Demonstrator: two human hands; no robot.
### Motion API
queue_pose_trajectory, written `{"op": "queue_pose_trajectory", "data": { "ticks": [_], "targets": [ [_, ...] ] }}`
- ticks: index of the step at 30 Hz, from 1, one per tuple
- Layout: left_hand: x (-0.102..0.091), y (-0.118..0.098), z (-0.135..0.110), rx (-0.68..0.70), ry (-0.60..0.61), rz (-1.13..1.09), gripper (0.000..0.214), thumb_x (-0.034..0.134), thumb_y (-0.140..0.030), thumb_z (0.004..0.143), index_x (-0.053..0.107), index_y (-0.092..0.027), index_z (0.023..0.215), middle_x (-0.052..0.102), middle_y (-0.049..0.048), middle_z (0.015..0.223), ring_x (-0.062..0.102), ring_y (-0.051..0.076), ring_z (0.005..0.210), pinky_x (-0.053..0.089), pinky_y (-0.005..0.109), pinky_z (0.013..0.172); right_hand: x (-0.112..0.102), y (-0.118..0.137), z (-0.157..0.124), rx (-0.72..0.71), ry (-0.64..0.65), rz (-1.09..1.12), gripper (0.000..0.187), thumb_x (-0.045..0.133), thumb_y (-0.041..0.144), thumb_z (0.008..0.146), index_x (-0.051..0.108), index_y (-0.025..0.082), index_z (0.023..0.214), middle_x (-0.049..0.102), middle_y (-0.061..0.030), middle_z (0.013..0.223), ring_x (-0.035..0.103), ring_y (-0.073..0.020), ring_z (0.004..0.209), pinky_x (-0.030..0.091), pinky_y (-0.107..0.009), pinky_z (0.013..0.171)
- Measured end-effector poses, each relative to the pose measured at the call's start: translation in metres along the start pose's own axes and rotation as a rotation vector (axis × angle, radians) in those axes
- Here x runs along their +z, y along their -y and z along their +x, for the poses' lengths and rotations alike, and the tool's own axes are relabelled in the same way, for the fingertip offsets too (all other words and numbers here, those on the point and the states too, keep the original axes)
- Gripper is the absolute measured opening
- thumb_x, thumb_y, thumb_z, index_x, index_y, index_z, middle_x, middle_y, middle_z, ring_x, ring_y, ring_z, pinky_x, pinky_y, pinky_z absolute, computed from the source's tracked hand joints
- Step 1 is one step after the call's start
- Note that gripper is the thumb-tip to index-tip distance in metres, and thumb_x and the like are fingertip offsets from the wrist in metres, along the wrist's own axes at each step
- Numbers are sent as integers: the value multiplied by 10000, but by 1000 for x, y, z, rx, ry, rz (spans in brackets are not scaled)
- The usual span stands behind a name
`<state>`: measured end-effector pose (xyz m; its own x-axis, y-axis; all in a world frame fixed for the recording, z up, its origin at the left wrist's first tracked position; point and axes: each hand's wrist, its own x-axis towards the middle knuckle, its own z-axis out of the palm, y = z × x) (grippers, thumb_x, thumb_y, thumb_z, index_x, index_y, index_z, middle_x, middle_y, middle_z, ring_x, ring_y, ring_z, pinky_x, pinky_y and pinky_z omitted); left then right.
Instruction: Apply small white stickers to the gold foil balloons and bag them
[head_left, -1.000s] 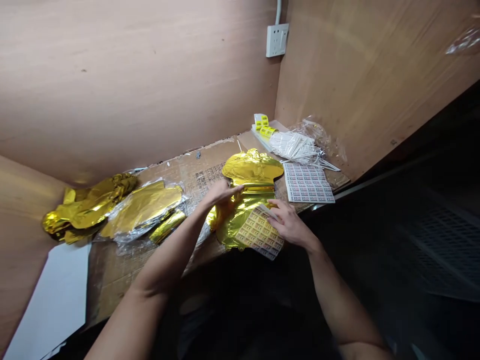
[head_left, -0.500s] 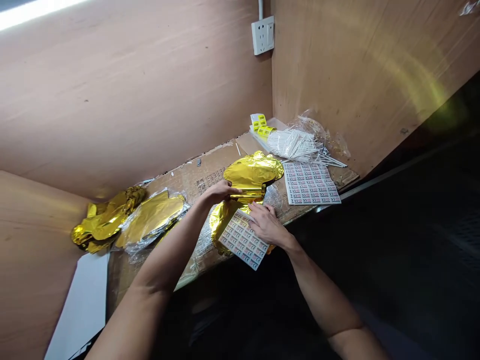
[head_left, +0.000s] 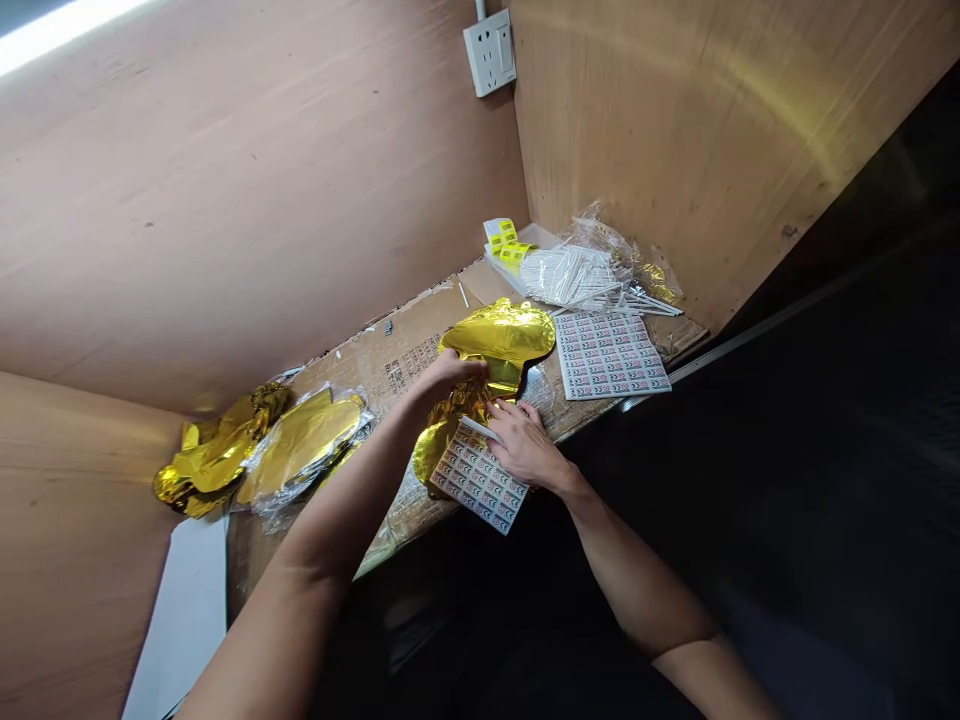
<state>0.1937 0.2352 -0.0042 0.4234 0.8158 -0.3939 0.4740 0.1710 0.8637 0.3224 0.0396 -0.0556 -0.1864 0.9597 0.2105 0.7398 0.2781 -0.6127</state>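
Since the frame a second ago, the right hand (head_left: 525, 445) and its sticker sheet (head_left: 480, 478) have moved left across the gold foil piece (head_left: 499, 330), whose middle, flat then, is now bunched; the whole view has also tilted.

The cardboard-covered desk (head_left: 424, 318) crosses the frame's centre, its black print too small to read. One white board (head_left: 184, 600) shows at lower left. The single foil piece lies at centre between the hands. The left hand (head_left: 459, 368) rests on its creased middle; its fingertips are partly hidden, so I cannot tell how far its grip is closed. The right hand's grip is closed on the sheet's upper edge, thumb against it, fingers touching the foil. Left of centre are two more gold heaps: loose foil (head_left: 225, 455) and a clear-wrapped pack (head_left: 307, 440).

There are two sheets, the second sheet (head_left: 611, 355) right of centre; both repeat "CE" beside red symbols. Above it sits a bundle of white sticks (head_left: 574, 278), too many to count, with yellow labels (head_left: 516, 253) marked in black, unreadable. One loose stick (head_left: 463, 294) lies apart.
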Motion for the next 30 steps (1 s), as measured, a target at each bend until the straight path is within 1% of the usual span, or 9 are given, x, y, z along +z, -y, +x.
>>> {"op": "queue_pose_trajectory", "data": {
  "ticks": [5, 9, 13, 16, 20, 22, 25, 27, 30],
  "targets": [
    [-9, -3, -6, -92, 207, -94, 417, 936, -343, 674, 771, -109, 976, 810, 162, 852, 792, 311, 823, 669, 446, 792, 2, 0, 0, 0, -11, 13, 248, 534, 220, 1033, 743, 181, 1160, 602, -141, 1578, 471, -266, 1524, 222, -539, 1297],
    [-19, -2, -12, -41, 293, -131, 446, 963, -244, 620, 783, -114, 1007, 829, 140, 938, 801, 285, 945, 646, 382, 902, 2, 0, -1, -1, -9, 14, 257, 545, 224, 1029, 747, 182, 1183, 602, -139, 1580, 469, -265, 1526, 210, -533, 1302],
    [-25, 0, -7, -44, 327, -107, 339, 971, -234, 616, 762, -110, 854, 799, 120, 796, 778, 235, 782, 637, 336, 787, 2, -2, -1, 8, 6, 20, 283, 546, 221, 1029, 740, 187, 1233, 588, -142, 1596, 460, -268, 1535, 211, -532, 1298],
    [-23, 2, -1, -66, 320, -66, 326, 967, -281, 617, 716, -113, 741, 758, 129, 694, 743, 233, 667, 633, 352, 698, 3, -4, 0, 8, 9, 28, 287, 550, 219, 1029, 732, 184, 1247, 587, -138, 1599, 480, -267, 1521, 223, -530, 1294],
    [-11, 4, -1, -28, 271, -7, 308, 912, -327, 625, 712, -127, 746, 763, 127, 729, 737, 248, 683, 635, 377, 700, 3, -4, -1, 5, 0, 40, 277, 569, 221, 1023, 739, 196, 1240, 602, -137, 1589, 494, -264, 1514, 212, -546, 1301],
    [-8, 3, -9, 43, 216, 25, 261, 872, -311, 657, 721, -140, 783, 760, 90, 745, 738, 243, 752, 625, 349, 743, 1, -4, -3, -6, -2, 66, 283, 571, 206, 1016, 745, 203, 1239, 617, -130, 1576, 499, -270, 1513, 197, -568, 1305],
    [-13, -3, -33, 171, 131, 70, 251, 824, -263, 709, 761, -162, 930, 773, 62, 821, 736, 275, 978, 605, 320, 872, -7, -9, -7, -49, -20, 184, 267, 576, 212, 1002, 766, 215, 1189, 624, -109, 1575, 461, -297, 1549, 180, -602, 1314],
    [-22, -8, -54, 264, 87, 179, 297, 799, -276, 759, 779, -177, 1038, 783, 78, 879, 711, 325, 1105, 600, 336, 916, -13, -17, -11, -69, -39, 371, 270, 597, 254, 979, 778, 215, 1175, 652, -104, 1540, 468, -313, 1542, 252, -585, 1305],
    [-37, -13, -87, 255, 30, 293, 323, 794, -334, 796, 790, -221, 1098, 777, 98, 898, 695, 373, 1139, 619, 363, 882, -19, -34, -19, 76, -73, 795, 360, 661, 394, 896, 774, 182, 1164, 782, -121, 1262, 684, -336, 1268, 514, -526, 1122]
  ]
}}
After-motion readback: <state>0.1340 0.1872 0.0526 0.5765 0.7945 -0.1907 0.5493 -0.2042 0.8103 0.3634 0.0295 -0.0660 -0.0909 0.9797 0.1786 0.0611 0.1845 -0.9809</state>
